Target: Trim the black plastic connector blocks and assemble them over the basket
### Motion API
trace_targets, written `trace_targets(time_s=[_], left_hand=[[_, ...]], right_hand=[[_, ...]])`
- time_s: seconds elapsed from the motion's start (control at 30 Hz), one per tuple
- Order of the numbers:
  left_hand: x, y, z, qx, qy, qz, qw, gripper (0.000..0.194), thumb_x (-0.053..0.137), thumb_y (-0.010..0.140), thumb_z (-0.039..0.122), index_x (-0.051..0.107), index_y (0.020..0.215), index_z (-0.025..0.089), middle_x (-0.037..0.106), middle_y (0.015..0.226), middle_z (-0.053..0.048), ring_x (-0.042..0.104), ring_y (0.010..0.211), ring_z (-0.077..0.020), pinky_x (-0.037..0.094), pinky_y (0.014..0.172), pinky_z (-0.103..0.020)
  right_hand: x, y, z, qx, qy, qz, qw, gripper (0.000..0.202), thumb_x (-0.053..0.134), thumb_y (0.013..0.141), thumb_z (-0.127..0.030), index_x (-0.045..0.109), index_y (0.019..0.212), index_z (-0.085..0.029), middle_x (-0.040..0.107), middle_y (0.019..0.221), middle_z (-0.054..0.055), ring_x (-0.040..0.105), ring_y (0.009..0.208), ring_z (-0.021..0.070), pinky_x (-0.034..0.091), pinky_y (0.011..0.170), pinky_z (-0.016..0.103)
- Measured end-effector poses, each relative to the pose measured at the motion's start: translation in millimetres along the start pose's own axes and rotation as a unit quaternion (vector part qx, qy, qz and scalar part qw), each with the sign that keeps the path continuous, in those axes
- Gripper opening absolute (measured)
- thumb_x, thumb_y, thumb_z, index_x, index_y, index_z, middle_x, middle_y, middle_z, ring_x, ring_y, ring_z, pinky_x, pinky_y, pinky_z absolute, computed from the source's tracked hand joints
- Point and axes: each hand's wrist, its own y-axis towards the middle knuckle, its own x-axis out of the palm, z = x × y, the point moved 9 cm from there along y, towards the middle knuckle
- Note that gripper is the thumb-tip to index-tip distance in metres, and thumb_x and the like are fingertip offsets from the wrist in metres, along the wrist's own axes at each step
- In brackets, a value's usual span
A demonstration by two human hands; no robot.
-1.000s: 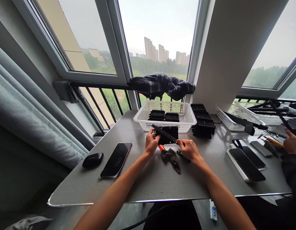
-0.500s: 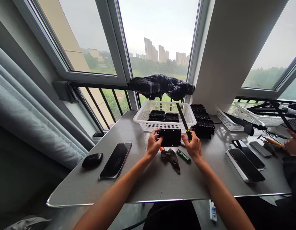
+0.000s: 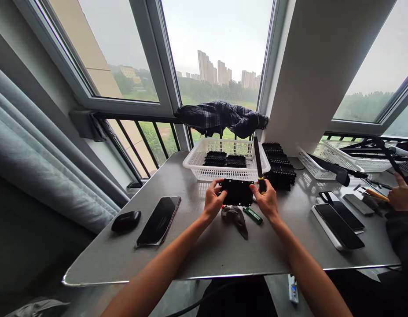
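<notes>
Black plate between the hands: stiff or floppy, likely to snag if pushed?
Likely stiff: the black plate looks straight, with no visible sag, in the left hand. Would probably slide, not roll, being flat and rectangular. Its notched-looking edges might snag.

The file (image 3: 257, 154), earlier laid across the plate (image 3: 237, 192), now stands nearly upright in the right hand (image 3: 266, 198), off its face. The plate has shifted slightly rightward, its right edge now meeting that hand's thumb. The green tube (image 3: 253, 215) is uncovered.
</notes>
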Motion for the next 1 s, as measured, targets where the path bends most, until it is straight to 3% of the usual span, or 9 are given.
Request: trace_targets(time_s=[0.1, 0.2, 0.33, 0.43, 0.6, 0.7, 0.8, 0.9, 1.0], left_hand=[[-8.2, 5, -5, -0.016, 0.003, 0.017, 1.0, 0.046, 0.062, 0.062, 0.022, 0.054, 0.107, 0.017, 0.063, 0.064, 0.003, 0.056, 0.053, -0.0113, 0.042, 0.05, -0.019], [-11.2, 9, -7, -0.022, 0.035, 0.014, 0.999, 0.045, 0.066, 0.064, 0.027, 0.055, 0.106, 0.017, 0.066, 0.07, 0.0, 0.059, 0.058, -0.0139, 0.043, 0.052, -0.021], [-13.6, 12, -6, -0.005, 0.107, 0.017, 0.994, 0.051, 0.078, 0.059, 0.043, 0.059, 0.099, 0.018, 0.07, 0.082, -0.005, 0.065, 0.072, -0.0208, 0.049, 0.061, -0.027], [-13.7, 12, -8, -0.001, 0.132, 0.017, 0.991, 0.051, 0.079, 0.058, 0.051, 0.061, 0.092, 0.017, 0.069, 0.078, -0.005, 0.065, 0.07, -0.021, 0.048, 0.059, -0.027], [-6.5, 17, -22, -0.03, 0.01, -0.024, 0.999, 0.057, 0.071, 0.066, 0.06, 0.059, 0.1, 0.016, 0.069, 0.078, -0.003, 0.063, 0.066, -0.0172, 0.049, 0.057, -0.025], [-13.6, 22, -31, -0.037, -0.044, 0.018, 0.998, 0.054, 0.069, 0.068, 0.061, 0.059, 0.096, 0.016, 0.067, 0.077, -0.002, 0.063, 0.066, -0.0144, 0.051, 0.061, -0.025], [-19.3, 23, -40, -0.057, -0.103, 0.06, 0.991, 0.049, 0.073, 0.068, 0.052, 0.056, 0.095, 0.016, 0.067, 0.08, -0.002, 0.064, 0.068, -0.0135, 0.053, 0.064, -0.026], [-11.5, 19, -46, -0.11, -0.158, 0.039, 0.98, 0.045, 0.077, 0.066, 0.04, 0.055, 0.097, 0.016, 0.067, 0.08, -0.003, 0.063, 0.062, -0.0133, 0.053, 0.057, -0.026], [-4.6, 13, -43, -0.15, -0.188, 0.015, 0.971, 0.044, 0.079, 0.063, 0.033, 0.055, 0.095, 0.015, 0.068, 0.08, -0.003, 0.063, 0.059, -0.0127, 0.053, 0.055, -0.025]], right_hand=[[12, 0, 3, 0.03, 0.098, -0.053, 0.993, 0.041, 0.062, 0.079, -0.058, 0.06, 0.077, -0.018, 0.056, 0.061, 0.0, 0.047, 0.048, 0.0123, 0.036, 0.046, 0.024], [27, -5, 6, 0.068, 0.18, -0.11, 0.975, 0.042, 0.066, 0.076, -0.059, 0.055, 0.07, -0.018, 0.045, 0.048, -0.005, 0.034, 0.038, 0.0079, 0.025, 0.037, 0.022], [39, -12, 7, 0.098, 0.231, -0.142, 0.958, 0.043, 0.069, 0.073, -0.058, 0.05, 0.067, -0.019, 0.042, 0.046, -0.007, 0.033, 0.035, 0.0066, 0.024, 0.034, 0.021], [44, -14, 8, 0.1, 0.249, -0.157, 0.95, 0.043, 0.07, 0.073, -0.057, 0.049, 0.067, -0.019, 0.042, 0.046, -0.007, 0.034, 0.035, 0.0062, 0.025, 0.033, 0.02], [43, -12, 14, 0.12, 0.272, -0.139, 0.944, 0.042, 0.072, 0.071, -0.056, 0.053, 0.075, -0.019, 0.043, 0.048, -0.009, 0.033, 0.035, 0.0058, 0.027, 0.033, 0.02], [47, -14, 16, 0.149, 0.292, -0.159, 0.931, 0.046, 0.076, 0.066, -0.054, 0.057, 0.086, -0.018, 0.047, 0.054, -0.008, 0.036, 0.037, 0.0059, 0.029, 0.033, 0.019], [53, -18, 13, 0.148, 0.282, -0.193, 0.928, 0.046, 0.079, 0.063, -0.051, 0.057, 0.086, -0.018, 0.046, 0.052, -0.009, 0.035, 0.037, 0.0059, 0.029, 0.034, 0.019], [55, -19, 10, 0.132, 0.254, -0.204, 0.936, 0.044, 0.079, 0.063, -0.053, 0.053, 0.075, -0.019, 0.041, 0.045, -0.01, 0.032, 0.035, 0.0058, 0.027, 0.033, 0.02], [50, -16, 10, 0.124, 0.258, -0.177, 0.942, 0.044, 0.077, 0.064, -0.055, 0.051, 0.071, -0.019, 0.041, 0.045, -0.01, 0.032, 0.035, 0.0054, 0.027, 0.033, 0.019]])
